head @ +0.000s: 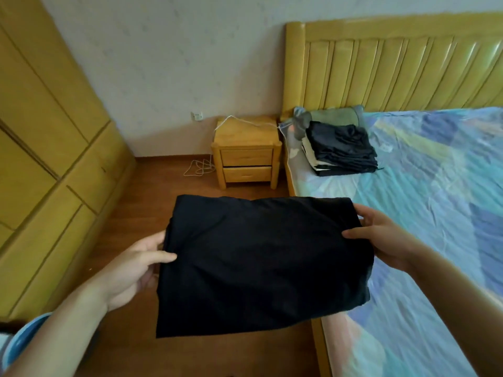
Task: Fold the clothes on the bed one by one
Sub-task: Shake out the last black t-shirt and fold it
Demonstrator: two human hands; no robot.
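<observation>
A folded black garment (261, 257) hangs in the air over the floor beside the bed, held flat between both hands. My left hand (136, 268) grips its left edge, thumb on top and fingers underneath. My right hand (381, 235) pinches its right edge, thumb on top. The garment's lower part droops toward me. A stack of folded dark and light clothes (340, 151) lies on the bed (435, 186) near the headboard, next to a green pillow (334, 115).
The bed has a blue patterned sheet and a yellow wooden headboard (394, 66). A wooden nightstand (246, 153) stands left of it with a white cable (198, 167) trailing to the floor. A yellow wardrobe (46, 159) lines the left wall.
</observation>
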